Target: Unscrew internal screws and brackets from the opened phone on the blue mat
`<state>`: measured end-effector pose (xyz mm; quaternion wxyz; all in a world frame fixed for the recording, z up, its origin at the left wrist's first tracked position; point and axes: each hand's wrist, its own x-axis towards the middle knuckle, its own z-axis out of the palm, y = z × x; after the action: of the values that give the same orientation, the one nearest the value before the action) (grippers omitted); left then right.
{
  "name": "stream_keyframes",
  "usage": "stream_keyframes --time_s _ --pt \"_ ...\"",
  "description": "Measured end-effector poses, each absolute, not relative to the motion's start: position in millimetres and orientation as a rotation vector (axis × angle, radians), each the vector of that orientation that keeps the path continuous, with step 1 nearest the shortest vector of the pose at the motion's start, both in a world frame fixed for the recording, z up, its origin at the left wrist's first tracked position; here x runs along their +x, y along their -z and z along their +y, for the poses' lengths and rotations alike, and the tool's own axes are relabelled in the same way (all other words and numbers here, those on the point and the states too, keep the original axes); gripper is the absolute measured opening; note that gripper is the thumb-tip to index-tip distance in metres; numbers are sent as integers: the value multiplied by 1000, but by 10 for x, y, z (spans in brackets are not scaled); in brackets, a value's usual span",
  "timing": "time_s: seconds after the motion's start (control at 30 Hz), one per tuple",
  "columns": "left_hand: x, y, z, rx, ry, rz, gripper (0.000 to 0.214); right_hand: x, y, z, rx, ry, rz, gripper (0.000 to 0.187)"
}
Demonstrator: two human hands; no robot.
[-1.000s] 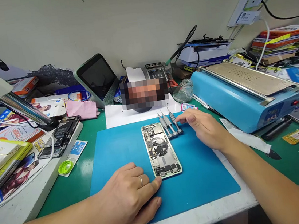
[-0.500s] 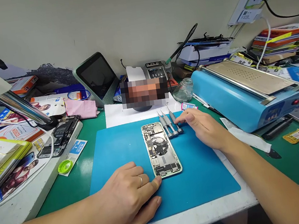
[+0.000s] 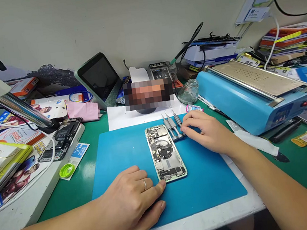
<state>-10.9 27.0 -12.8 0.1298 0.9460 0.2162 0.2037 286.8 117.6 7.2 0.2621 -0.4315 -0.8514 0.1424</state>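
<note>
An opened phone [image 3: 168,164] with bare inner parts lies lengthwise on the blue mat [image 3: 118,149]. My left hand [image 3: 134,204] rests at its lower left corner, index fingertip against the frame, thumb apart on the mat; it holds nothing. Three grey screwdrivers [image 3: 172,125] lie side by side beyond the phone's right edge, tips pointing away. At the rightmost one, my right hand [image 3: 204,129] has its thumb and curled fingers closed on the handle, which still lies on the mat. Part of that handle is hidden by the fingers.
To the right stands a blue machine [image 3: 231,101] with a metal plate on top. A glass jar [image 3: 189,92] is behind the screwdrivers. On the left are another opened phone [image 3: 60,140], a green cap [image 3: 67,171] and a stand's metal post [image 3: 25,113].
My right hand has shifted slightly left and its raised thumb has come down to the rightmost screwdriver. The left hand and the phone have stayed in place.
</note>
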Motion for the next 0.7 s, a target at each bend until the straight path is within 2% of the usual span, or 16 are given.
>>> stream_keyframes --time_s 0.4,0.7 --pt "-116 124 263 2765 -595 635 26 2859 -85 1167 -1178 -418 -2391 3" --pt "-119 123 247 2764 -581 643 28 2860 -105 1164 -1162 -560 -2269 12"
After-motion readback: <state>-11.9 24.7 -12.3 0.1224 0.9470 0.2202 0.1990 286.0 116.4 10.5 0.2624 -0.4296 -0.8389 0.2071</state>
